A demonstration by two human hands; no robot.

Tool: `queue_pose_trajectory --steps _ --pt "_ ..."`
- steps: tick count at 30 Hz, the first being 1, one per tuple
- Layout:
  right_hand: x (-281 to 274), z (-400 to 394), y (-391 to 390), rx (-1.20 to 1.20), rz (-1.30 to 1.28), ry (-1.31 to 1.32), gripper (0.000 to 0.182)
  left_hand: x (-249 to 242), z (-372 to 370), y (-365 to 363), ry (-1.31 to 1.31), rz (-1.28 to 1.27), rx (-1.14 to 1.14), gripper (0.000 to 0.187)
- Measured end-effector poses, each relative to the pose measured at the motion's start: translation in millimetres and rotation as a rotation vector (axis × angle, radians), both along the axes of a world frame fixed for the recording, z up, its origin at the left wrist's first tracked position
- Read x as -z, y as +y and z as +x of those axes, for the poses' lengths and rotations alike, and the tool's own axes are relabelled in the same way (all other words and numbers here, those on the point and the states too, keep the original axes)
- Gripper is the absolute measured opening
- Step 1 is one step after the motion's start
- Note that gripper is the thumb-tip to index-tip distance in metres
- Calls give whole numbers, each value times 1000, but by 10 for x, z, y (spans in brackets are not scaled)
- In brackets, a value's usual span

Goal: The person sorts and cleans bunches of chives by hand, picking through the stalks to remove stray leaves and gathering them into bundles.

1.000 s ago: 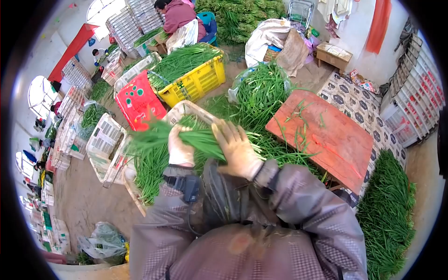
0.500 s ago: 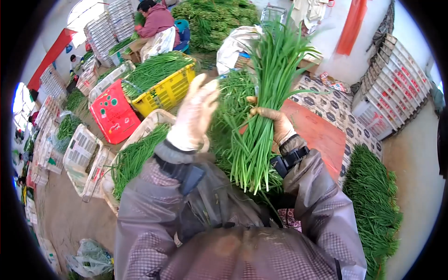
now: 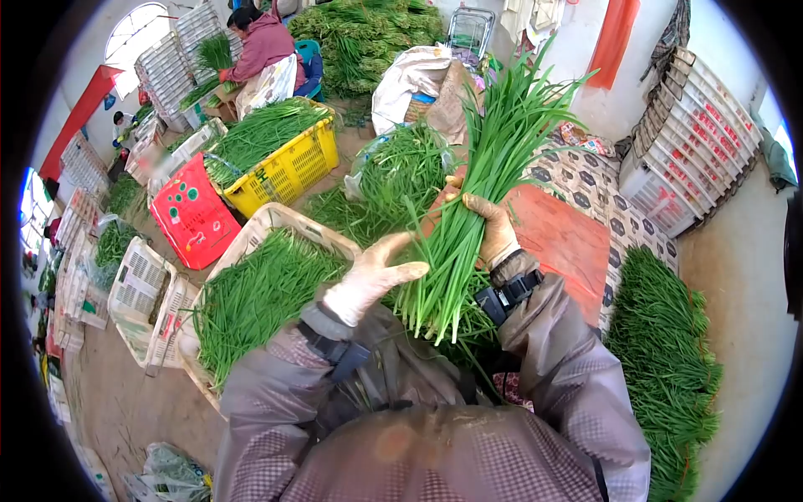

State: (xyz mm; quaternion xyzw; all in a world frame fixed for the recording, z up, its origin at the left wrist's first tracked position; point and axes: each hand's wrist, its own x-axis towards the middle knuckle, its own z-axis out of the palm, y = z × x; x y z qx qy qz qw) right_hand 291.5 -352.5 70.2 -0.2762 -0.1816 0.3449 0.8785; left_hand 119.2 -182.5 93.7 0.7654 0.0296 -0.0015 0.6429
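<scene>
A bunch of long green leafy stalks [image 3: 456, 243] is gripped around its middle by my gloved right hand [image 3: 492, 227]. Its pale cut ends point down toward my lap and its leaf tips fan out up and to the right. My gloved left hand [image 3: 376, 274] is just left of the stalks' lower part, thumb and fingers apart, holding nothing. Below and left of that hand, a cream crate [image 3: 276, 216] holds more loose green stalks [image 3: 259, 297]. An orange-red board [image 3: 556, 243] lies behind my right hand.
A yellow crate [image 3: 293, 167] full of stalks stands at upper left by a red panel [image 3: 192, 209]. Stacked white crates [image 3: 694, 151] and a long green pile [image 3: 665, 368] are at right. A person [image 3: 266, 54] sits at the back.
My left hand has come down from its raised position to beside the lower stalks. The bunch in my right hand leans more to the right. The view has shifted slightly.
</scene>
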Motion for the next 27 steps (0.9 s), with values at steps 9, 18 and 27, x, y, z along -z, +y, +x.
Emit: queue_pose_trajectory --steps 9,18,27 --pt "-63 -132 -229 218 -146 67 34 276 143 -246 -284 54 -333 15" --pt "419 598 -582 391 18 240 20 314 48 -353 35 -924 92 7" --pt "532 952 -975 577 90 264 21 101 -220 -393 81 -918 132 16"
